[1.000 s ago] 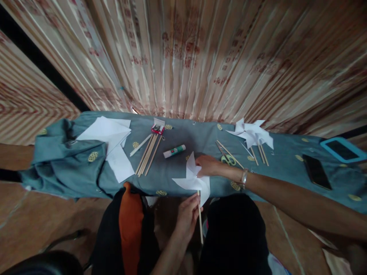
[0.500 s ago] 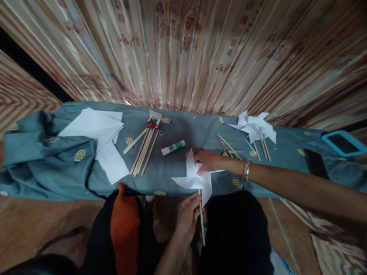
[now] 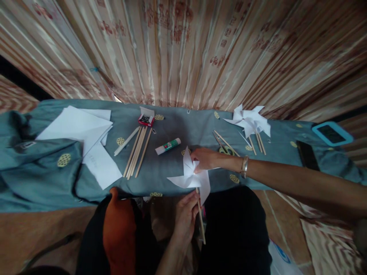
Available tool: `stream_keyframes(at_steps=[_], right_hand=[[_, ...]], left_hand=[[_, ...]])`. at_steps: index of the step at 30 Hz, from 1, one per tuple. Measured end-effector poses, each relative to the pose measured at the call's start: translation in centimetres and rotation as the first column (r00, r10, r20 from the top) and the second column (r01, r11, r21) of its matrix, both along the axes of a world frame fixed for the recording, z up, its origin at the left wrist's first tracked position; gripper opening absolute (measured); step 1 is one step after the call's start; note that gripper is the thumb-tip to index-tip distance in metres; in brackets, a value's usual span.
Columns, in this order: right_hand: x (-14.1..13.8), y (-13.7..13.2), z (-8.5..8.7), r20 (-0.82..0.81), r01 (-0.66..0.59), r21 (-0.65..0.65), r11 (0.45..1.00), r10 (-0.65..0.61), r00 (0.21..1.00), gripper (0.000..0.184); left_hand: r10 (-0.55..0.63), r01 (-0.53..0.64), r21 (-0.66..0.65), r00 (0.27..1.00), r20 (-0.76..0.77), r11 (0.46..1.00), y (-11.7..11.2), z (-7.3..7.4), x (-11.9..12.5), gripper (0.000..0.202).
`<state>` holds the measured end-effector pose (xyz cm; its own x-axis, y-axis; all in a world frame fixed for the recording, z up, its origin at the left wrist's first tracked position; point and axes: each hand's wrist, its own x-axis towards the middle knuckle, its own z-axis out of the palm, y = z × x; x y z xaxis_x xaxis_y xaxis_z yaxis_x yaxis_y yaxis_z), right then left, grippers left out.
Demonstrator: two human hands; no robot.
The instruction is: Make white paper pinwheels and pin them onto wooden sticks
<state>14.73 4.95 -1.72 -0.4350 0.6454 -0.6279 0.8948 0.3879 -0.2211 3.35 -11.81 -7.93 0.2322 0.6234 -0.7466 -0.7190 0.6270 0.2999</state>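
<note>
A white paper pinwheel [image 3: 187,180] on a thin wooden stick [image 3: 202,221] is held over the table's front edge. My left hand [image 3: 185,214] is closed around the stick just below the paper blades. My right hand [image 3: 204,159], with a bracelet on its wrist, has its fingers closed on an upper right blade near the centre, where a small pin head shows. Part of the blade is hidden behind those fingers. Beyond the hands lies a glue stick [image 3: 168,146], and scissors [image 3: 225,149] rest to the right, close to my right wrist.
On the cloth-covered table [image 3: 160,168], several wooden sticks [image 3: 137,152] lie beside a small red box of pins [image 3: 146,119]. White paper sheets [image 3: 76,128] are at the left. Finished-looking pinwheels [image 3: 250,120], a black phone [image 3: 307,154] and a blue-framed tablet [image 3: 332,133] lie rightward.
The whole view has shifted slightly, so the table items appear further left. Both hands keep their hold on the pinwheel, with only a slight shift at the right fingers.
</note>
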Motion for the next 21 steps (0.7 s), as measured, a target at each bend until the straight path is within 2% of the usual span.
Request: stream_keyframes(at_steps=[6, 13, 21], right_hand=[[-0.1, -0.2, 0.7, 0.004, -0.028, 0.004, 1.000, 0.028, 1.000, 0.032], [0.0, -0.5, 1.2, -0.022, -0.029, -0.002, 1.000, 0.029, 0.999, 0.034], [0.1, -0.3, 1.4, -0.020, -0.031, -0.037, 0.999, 0.030, 0.999, 0.035]], left_hand=[[-0.060, 0.059, 0.104, 0.998, 0.005, 0.993, -1.1, 0.7, -0.9, 0.048], [-0.206, 0.213, 0.064, 0.973, -0.107, 0.975, -2.6, 0.8, -1.1, 0.054], [-0.201, 0.210, 0.055, 0.969, -0.141, 0.976, -2.4, 1.0, -1.0, 0.058]])
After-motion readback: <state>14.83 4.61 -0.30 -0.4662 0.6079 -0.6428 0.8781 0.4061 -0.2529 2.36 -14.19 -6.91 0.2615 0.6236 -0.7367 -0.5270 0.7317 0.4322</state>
